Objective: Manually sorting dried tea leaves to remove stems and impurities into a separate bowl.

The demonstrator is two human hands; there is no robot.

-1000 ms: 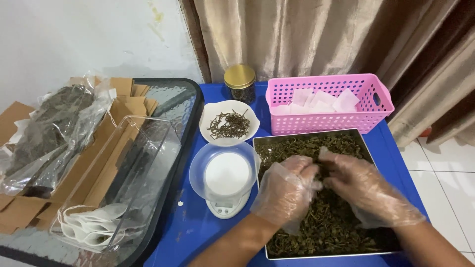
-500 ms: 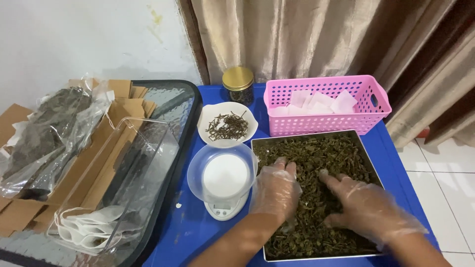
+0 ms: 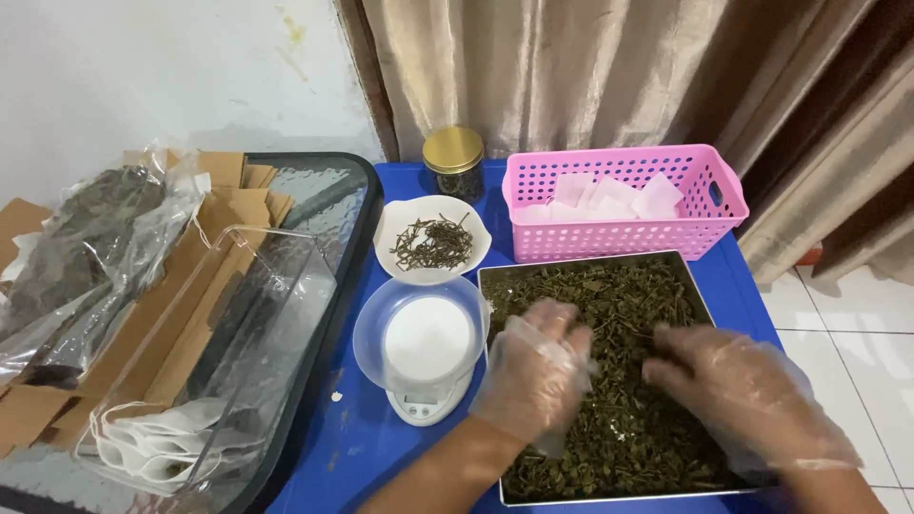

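A square metal tray (image 3: 703, 293) full of dried green-brown leaves (image 3: 619, 295) lies on the blue table (image 3: 362, 447). Both my hands wear thin clear plastic gloves. My left hand (image 3: 535, 373) rests flat on the leaves at the tray's left side, fingers spread. My right hand (image 3: 743, 390) lies on the leaves at the right side, fingers curled a little into them; what it grips is unclear. Left of the tray, a small white kitchen scale carries a clear bowl (image 3: 422, 340).
Behind the scale are a white dish of dry stems (image 3: 433, 242), a dark jar with a gold lid (image 3: 453, 157), and a pink basket of white sachets (image 3: 624, 200). At the left: a clear box (image 3: 238, 352) with white filter bags, brown pouches, bagged leaves.
My hands were together over the tray's middle, then came down onto the leaves and spread apart. My right hand has slid further to the right.
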